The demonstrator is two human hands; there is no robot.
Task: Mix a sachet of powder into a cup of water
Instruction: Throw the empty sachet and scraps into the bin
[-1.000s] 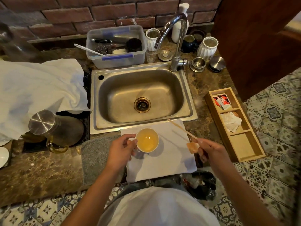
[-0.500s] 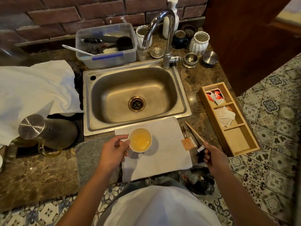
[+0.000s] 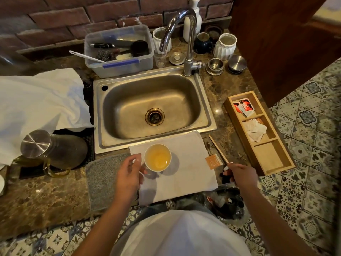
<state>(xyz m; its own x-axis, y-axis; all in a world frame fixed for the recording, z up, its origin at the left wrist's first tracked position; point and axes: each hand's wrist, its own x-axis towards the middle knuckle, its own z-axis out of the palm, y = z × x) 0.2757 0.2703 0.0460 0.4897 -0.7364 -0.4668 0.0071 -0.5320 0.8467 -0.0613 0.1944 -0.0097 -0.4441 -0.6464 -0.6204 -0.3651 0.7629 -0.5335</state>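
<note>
A white cup [image 3: 157, 157] of yellow liquid stands on a white cloth [image 3: 184, 178] in front of the sink. My left hand [image 3: 129, 170] is at the cup's left side, fingers curled at its handle. My right hand [image 3: 239, 174] grips the near end of a thin wooden stir stick [image 3: 217, 150]. The stick's far end points away over the counter, to the right of the cloth. An orange sachet [image 3: 213, 162] lies loose on the cloth's right edge, just left of the stick.
A steel sink [image 3: 153, 109] with a tap [image 3: 188, 43] lies behind the cloth. A wooden tray [image 3: 258, 133] with sachets sits right; a lidded glass jug [image 3: 46, 150] and grey towel [image 3: 103, 180] sit left. A black waste bag [image 3: 227, 204] hangs below the counter edge.
My right hand moved right and down with the stick, away from the cup. The orange sachet left that hand and now lies on the cloth's edge. My left hand stayed at the cup.
</note>
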